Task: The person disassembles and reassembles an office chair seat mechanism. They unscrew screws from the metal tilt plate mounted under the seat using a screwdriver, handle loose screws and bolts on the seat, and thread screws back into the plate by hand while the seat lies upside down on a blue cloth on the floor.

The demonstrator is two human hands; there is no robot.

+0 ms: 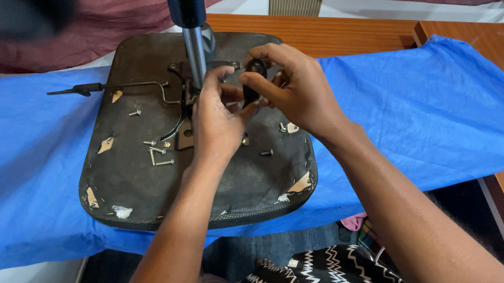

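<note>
**Black knob held over the seat mechanism, both hands meeting at the column's right**

At the far left, a thin metal lever [109, 86] is seen lying across the upturned seat base [136, 192], its black-tipped end pointing out over the blue cloth [10, 155]. Loose screws [158, 151] are scattered on the dark underside, just left of the left wrist.

The gas-lift column [190, 25] stands upright from the metal mechanism plate [184, 130], slightly left of where the hands meet. The left hand [215, 122] is raised from below, its fingers curled and pinched toward something small at the mechanism — what exactly is gripped is hidden by the fingers themselves.

Just to its right, a black knob [254, 81] is pinched between the thumb and fingers of the right hand [297, 90], which is closed about it. The knob's long axis runs roughly away from the person, tilted a little toward the column. It lies directly above the left thumb and touching or nearly touching it — the two hands are equally near, though only the right hand is clearly seen to hold it.

Further right, the cloth is draped over a wooden table [490, 35].
</note>
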